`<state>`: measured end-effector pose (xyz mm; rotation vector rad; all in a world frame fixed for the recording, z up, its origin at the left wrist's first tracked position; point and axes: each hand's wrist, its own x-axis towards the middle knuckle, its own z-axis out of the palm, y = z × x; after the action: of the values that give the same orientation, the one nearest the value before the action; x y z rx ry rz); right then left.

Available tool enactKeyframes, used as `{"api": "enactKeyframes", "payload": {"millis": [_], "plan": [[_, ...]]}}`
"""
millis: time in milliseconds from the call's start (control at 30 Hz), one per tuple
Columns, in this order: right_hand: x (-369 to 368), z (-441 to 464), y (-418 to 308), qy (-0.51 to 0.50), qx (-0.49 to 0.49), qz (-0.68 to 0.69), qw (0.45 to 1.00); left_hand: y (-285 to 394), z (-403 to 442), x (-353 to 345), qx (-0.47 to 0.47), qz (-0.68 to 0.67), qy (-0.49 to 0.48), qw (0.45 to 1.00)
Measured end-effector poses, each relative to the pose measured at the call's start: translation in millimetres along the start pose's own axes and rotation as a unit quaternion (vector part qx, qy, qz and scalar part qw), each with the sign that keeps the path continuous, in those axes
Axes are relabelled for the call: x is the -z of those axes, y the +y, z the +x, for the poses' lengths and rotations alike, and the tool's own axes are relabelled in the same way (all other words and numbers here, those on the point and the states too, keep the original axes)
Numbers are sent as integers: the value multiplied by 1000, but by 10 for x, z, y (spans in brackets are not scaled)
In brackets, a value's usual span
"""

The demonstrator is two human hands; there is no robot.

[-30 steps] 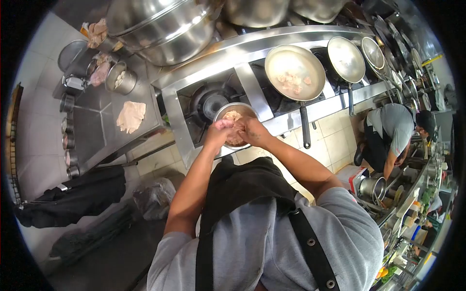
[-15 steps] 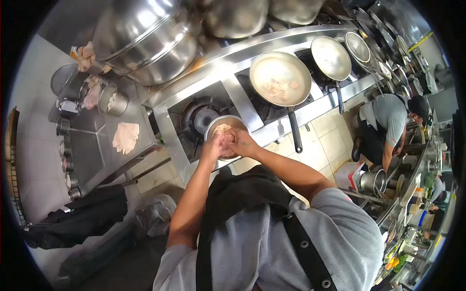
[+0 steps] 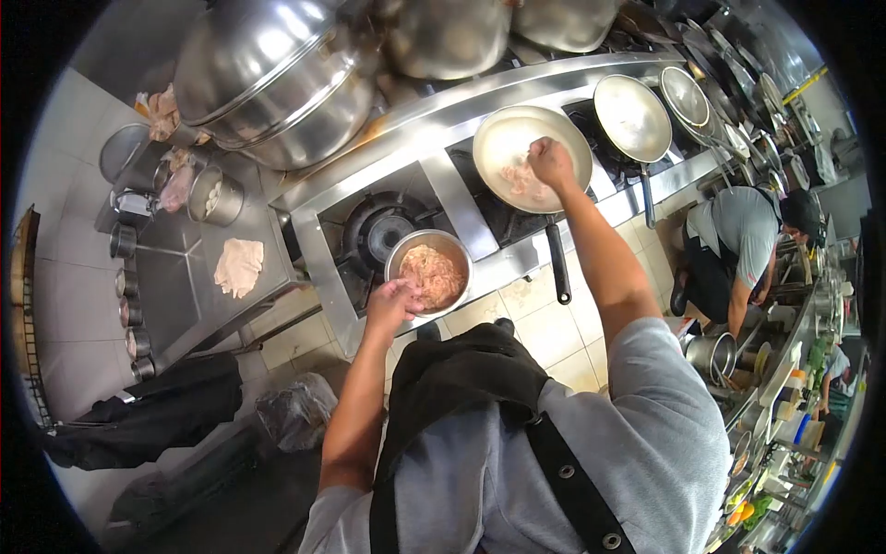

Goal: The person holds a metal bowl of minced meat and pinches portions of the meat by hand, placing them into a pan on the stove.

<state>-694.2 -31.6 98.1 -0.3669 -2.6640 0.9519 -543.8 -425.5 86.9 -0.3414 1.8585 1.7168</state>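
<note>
- At the left, the counter (image 3: 175, 277) carries a flat pale piece (image 3: 239, 268), perhaps cloth, and a pot (image 3: 231, 196) with white things inside. They lie well apart from the hands.
- The big pots (image 3: 277, 83) fill the space behind the stove (image 3: 323, 254), so they limit the reach to the back.
- The left hand (image 3: 395, 303) is at the near left edge of the bowl (image 3: 454, 249), fingers bent; I cannot tell if its grip grasps the rim, some meat, or nothing. Probably it is there to steady the bowl.
- The bowl contains raw-looking meat (image 3: 434, 275) and overlaps the front of the burner (image 3: 383, 238). This place seems chosen to be near both the body and the pan (image 3: 508, 129).
- In the pan lie pale meat bits (image 3: 519, 185), partly covered by the right arm.
- The right hand (image 3: 551, 164) is above the pan, its grip clenched; what is inside, I cannot tell.
- The handle (image 3: 558, 263) points toward the body, below the forearm, where a sleeve could perhaps catch it.
- Further right are a second pan (image 3: 633, 115) and a bending person (image 3: 734, 231), apart from the hands.
</note>
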Motion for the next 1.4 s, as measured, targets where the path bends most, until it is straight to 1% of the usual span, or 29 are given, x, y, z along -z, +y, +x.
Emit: {"api": "enactKeyframes", "payload": {"millis": [67, 133, 200, 300, 367, 400, 467, 567, 600, 633, 700, 733, 767, 800, 867, 933, 967, 1000, 1033, 1067, 1100, 1133, 1167, 1200, 1233, 1267, 1300, 1333, 1400], "plan": [[-5, 260, 274, 4, 0, -27, 1000, 12, -52, -40, -1, 14, 6, 1000], [-64, 489, 511, 60, -36, 4, 998, 52, -119, -50, 1, 25, 19, 999], [-47, 607, 643, 68, -46, -30, 996, 85, -186, -52, 7, 25, 31, 999], [4, 667, 725, 32, -47, -37, 998, -1, -231, -12, 15, 25, 51, 998], [-4, 701, 779, 14, 5, -144, 989, -57, -229, -8, 13, 27, 60, 998], [1, 702, 805, 12, 8, -143, 990, -59, -243, -13, 16, 28, 57, 998], [11, 672, 867, -51, 23, -163, 985, -67, -267, -26, 20, 29, 59, 998], [28, 663, 903, -72, 37, -177, 981, -23, -262, -110, 32, 37, 72, 996], [-62, 747, 1044, -80, 26, -198, 977, -16, -230, -115, 22, 33, 72, 997], [-1, 675, 1009, -64, 58, -187, 979, -28, -218, -116, 16, 29, 74, 997], [65, 712, 976, -84, 76, -208, 972, -64, -134, -84, -11, 36, 60, 998], [188, 604, 780, -51, 73, -198, 976, -53, -126, -72, -3, 33, 71, 997], [190, 663, 741, -57, 40, -200, 977, -9, -114, -77, -11, 33, 69, 997], [209, 606, 643, 4, 71, -169, 983, 43, -91, -81, -22, 34, 64, 997], [172, 515, 401, 10, 148, -130, 980, 111, -42, -82, -27, 46, 71, 996], [122, 67, -251, -76, 92, -41, 992, 112, 64, -53, -32, 57, 73, 995], [21, -214, -511, -152, 106, 44, 982, 39, 165, -25, -61, 72, 64, 994], [-51, -615, -904, -163, 138, 36, 976, -26, 244, 2, -89, 86, 56, 991], [-175, -881, -1068, -278, 168, 41, 945, -69, 302, 19, -90, 86, 54, 991], [-303, -1149, -1317, -404, 100, -15, 909, -95, 363, 24, -94, 105, 84, 986], [-873, -1408, -1117, -383, 188, -111, 898, -102, 396, 20, -98, 123, 113, 981], [-1096, -1697, -1103, -338, 196, -90, 916, -44, 340, -13, -99, 123, 111, 981], [-1065, -1876, -1359, -392, 153, -222, 880, 66, 229, -62, -115, 165, 146, 969], [-1131, -1972, -1382, -391, 152, -223, 880, 128, 168, -77, -131, 206, 182, 953], [-1219, -2058, -1375, -374, 153, -242, 882, 63, 197, -45, -131, 206, 180, 953], [-1292, -2109, -1351, -356, 155, -261, 884, -33, 261, -4, -146, 247, 221, 932], [-1183, -2098, -1429, -367, 143, -240, 888, -45, 273, 16, -161, 286, 262, 908], [-1217, -2097, -1383, -368, 143, -242, 887, -63, 285, 32, -160, 283, 261, 909], [-1321, -2098, -1266, -355, 187, -246, 882, -79, 275, 50, -176, 311, 332, 873]]}}
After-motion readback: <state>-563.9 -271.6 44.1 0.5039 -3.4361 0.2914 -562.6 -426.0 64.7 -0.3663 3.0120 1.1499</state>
